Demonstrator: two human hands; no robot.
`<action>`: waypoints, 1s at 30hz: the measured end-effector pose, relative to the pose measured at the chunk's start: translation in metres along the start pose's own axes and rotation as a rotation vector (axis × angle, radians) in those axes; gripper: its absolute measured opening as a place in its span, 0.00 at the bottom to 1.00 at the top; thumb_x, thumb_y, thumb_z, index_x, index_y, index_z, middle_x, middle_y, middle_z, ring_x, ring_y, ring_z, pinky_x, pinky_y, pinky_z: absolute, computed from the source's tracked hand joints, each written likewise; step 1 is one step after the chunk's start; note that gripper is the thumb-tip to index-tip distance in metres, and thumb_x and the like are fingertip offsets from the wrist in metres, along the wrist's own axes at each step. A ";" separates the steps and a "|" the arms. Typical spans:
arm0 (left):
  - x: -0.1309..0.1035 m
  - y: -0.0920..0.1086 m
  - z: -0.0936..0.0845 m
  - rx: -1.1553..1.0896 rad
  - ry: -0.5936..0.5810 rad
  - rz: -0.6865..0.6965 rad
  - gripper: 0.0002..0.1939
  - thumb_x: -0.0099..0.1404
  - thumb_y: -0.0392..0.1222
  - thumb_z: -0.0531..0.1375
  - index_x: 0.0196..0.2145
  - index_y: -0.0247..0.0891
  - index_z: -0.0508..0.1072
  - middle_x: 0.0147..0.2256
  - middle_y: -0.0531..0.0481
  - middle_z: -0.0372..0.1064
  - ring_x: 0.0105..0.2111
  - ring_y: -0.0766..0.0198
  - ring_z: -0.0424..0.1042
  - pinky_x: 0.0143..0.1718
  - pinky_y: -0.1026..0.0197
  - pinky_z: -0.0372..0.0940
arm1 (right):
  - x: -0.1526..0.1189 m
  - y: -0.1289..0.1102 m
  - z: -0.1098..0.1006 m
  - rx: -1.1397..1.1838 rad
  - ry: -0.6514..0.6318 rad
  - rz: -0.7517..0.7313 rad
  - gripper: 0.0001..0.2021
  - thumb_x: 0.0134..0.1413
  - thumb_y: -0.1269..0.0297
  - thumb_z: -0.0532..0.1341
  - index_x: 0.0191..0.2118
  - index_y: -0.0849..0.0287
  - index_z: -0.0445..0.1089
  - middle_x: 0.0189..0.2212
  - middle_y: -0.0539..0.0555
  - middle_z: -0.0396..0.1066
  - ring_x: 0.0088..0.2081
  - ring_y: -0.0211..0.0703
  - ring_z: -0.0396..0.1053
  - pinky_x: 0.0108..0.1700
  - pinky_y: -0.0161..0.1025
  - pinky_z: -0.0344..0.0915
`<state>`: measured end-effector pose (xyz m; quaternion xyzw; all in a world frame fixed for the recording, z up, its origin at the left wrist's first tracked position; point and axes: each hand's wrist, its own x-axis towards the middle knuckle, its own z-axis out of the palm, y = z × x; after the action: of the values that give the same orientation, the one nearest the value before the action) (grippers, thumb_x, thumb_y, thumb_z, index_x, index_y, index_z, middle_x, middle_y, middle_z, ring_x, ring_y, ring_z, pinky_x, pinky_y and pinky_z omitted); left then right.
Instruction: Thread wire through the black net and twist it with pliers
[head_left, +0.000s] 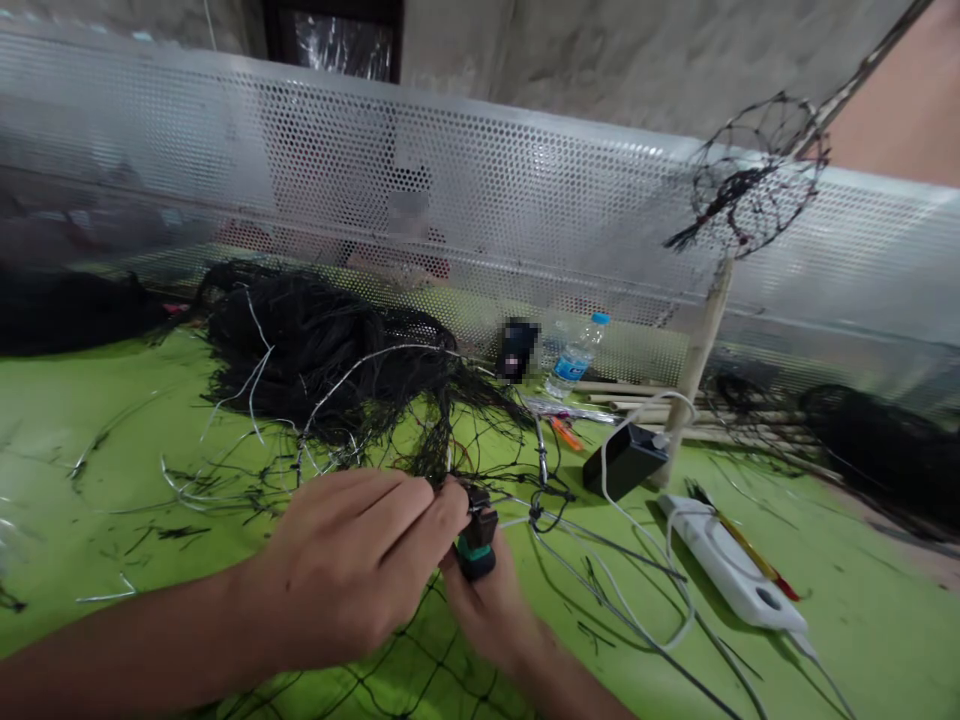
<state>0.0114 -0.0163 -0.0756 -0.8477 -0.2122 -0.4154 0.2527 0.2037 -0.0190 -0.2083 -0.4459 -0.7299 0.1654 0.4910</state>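
My left hand (360, 560) is closed, its thumb and fingertips pressed together right beside the pliers' head. What it pinches is mostly hidden; wire and black netting come out near the fingertips. Pliers with a black and green handle (476, 560) are gripped in my right hand (491, 605), which sits lower and partly behind the left. Black knotted net (420, 650) spreads under both wrists and also beyond the fingers. Just right of the pliers, a bent loop of metal wire (541, 455) with black cord tied on it stands among the strands.
A large heap of black net strands (300, 340) lies behind my left hand. To the right are a black box (626, 462), a white power strip (731, 560) with cables, and a wooden post (697, 370). A water bottle (576, 358) leans near the perforated metal panel (480, 200).
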 end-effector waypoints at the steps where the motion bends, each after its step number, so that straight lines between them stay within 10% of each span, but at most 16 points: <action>1: -0.001 0.001 0.000 -0.011 -0.004 -0.006 0.10 0.74 0.30 0.52 0.48 0.29 0.71 0.28 0.51 0.73 0.24 0.64 0.71 0.22 0.57 0.62 | 0.000 0.002 0.000 0.004 -0.004 -0.013 0.23 0.67 0.63 0.59 0.65 0.51 0.62 0.58 0.60 0.74 0.57 0.54 0.75 0.59 0.51 0.74; 14: 0.000 0.004 0.002 -0.078 -0.007 -0.062 0.08 0.72 0.29 0.53 0.45 0.32 0.70 0.27 0.53 0.72 0.24 0.66 0.69 0.22 0.57 0.61 | 0.006 0.007 -0.002 -0.041 0.062 -0.078 0.26 0.63 0.70 0.59 0.65 0.51 0.61 0.57 0.61 0.73 0.57 0.53 0.75 0.59 0.48 0.74; 30: -0.001 -0.004 0.006 0.046 0.070 0.042 0.08 0.74 0.29 0.54 0.46 0.27 0.72 0.24 0.55 0.68 0.22 0.66 0.67 0.23 0.60 0.62 | 0.005 0.004 -0.003 -0.093 0.061 0.042 0.13 0.64 0.65 0.60 0.53 0.52 0.69 0.38 0.54 0.78 0.35 0.48 0.76 0.36 0.40 0.74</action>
<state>0.0118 -0.0093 -0.0789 -0.8309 -0.1947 -0.4345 0.2879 0.2076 -0.0133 -0.2066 -0.4885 -0.7119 0.1280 0.4880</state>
